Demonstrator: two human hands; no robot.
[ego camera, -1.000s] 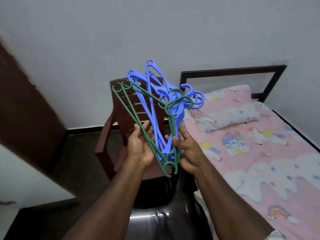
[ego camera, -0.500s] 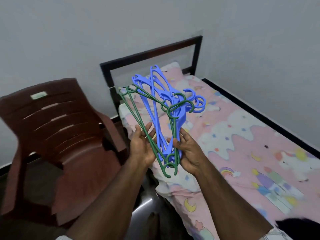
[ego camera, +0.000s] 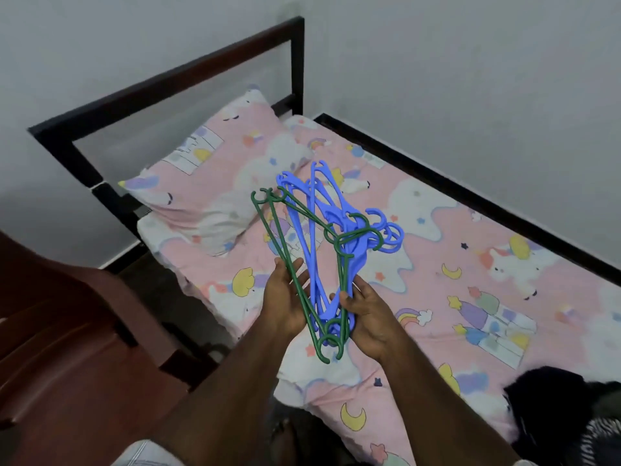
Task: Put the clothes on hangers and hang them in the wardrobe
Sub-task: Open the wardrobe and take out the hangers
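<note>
Between my two hands I hold a bundle of plastic hangers above the bed. Several blue hangers (ego camera: 321, 230) make up its middle and green hangers (ego camera: 289, 260) lie on the outside. My left hand (ego camera: 285, 297) supports the bundle from the left with its fingers nearly straight. My right hand (ego camera: 368, 314) grips the lower end, thumb curled over the green rim. All the hooks point right. A dark heap of clothes (ego camera: 568, 412) lies on the bed at the lower right, cut off by the frame edge.
The bed (ego camera: 470, 297) has a pink patterned sheet, a matching pillow (ego camera: 215, 183) and a dark metal headboard (ego camera: 161, 85). A brown plastic chair (ego camera: 67, 348) stands at the left, close to the bed. Grey walls close in behind and to the right.
My view has swung right, from the chair to the bed; the clothes heap has come into sight. Both hands keep the same hold on the hangers.
</note>
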